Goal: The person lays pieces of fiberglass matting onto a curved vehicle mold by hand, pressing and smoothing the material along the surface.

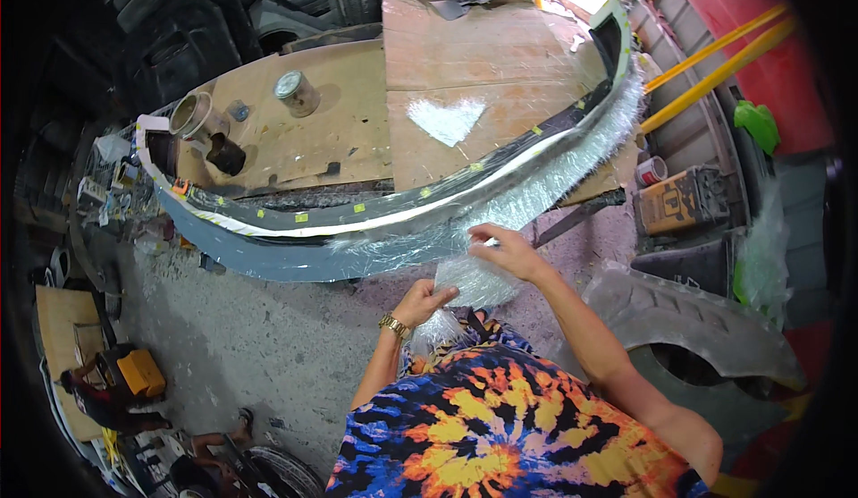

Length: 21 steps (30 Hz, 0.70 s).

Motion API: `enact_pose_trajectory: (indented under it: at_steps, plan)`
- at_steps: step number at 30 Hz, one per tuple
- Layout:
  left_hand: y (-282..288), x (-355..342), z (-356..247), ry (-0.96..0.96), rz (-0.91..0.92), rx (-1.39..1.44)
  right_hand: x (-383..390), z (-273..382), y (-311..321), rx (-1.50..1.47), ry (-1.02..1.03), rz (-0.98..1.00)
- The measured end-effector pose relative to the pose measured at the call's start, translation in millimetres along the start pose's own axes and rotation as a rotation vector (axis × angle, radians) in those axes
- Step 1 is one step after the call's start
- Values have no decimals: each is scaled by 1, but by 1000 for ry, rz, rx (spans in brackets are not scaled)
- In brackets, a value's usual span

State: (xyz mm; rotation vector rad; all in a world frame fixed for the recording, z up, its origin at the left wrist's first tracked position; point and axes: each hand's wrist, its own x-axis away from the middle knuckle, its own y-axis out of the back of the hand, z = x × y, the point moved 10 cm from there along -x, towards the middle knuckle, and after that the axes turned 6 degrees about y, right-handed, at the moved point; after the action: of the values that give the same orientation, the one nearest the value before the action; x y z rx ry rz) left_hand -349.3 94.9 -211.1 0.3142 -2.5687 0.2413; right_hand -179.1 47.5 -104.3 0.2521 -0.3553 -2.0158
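Note:
My left hand (420, 303), with a gold watch at the wrist, is closed on a pale, fibrous piece of fiberglass mat (472, 281) held low before me, loose strands hanging beneath it. My right hand (502, 253) is above it, fingers curled onto pale fibres at its upper edge. Just beyond is a long curved bumper-like part (223, 245) on cardboard (340, 140), with small yellow squares along its rim. Frayed fiberglass (585, 163) covers the right stretch of its outer face. A white triangle of mat (444, 119) lies on the cardboard.
Cans (299, 96) stand on the cardboard. A dented grey panel (715, 324) and a rusty jerrycan (679, 203) are at right, near yellow poles (715, 60). Dark panels (179, 51) are stacked behind. Two other people (112, 400) work at lower left.

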Motion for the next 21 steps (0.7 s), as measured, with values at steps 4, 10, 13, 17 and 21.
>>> enact_pose_trajectory:
  at_steps: [4,10,13,17,21]
  plan:
    - [-10,-7,-12,16,91,-58,2,-3,-48,25,-70,407]
    - [-11,-18,-61,-186,-164,-346,-3,-26,-23,76,-41,54]
    - [-15,-27,-80,-183,-232,-378,-1,-47,-9,53,-120,-155]
    - [-18,-14,-97,-397,-295,-473,15,-82,52,-246,-248,-643]
    - [-16,-13,-73,-210,-116,-368,8,-102,92,-107,-197,-418]
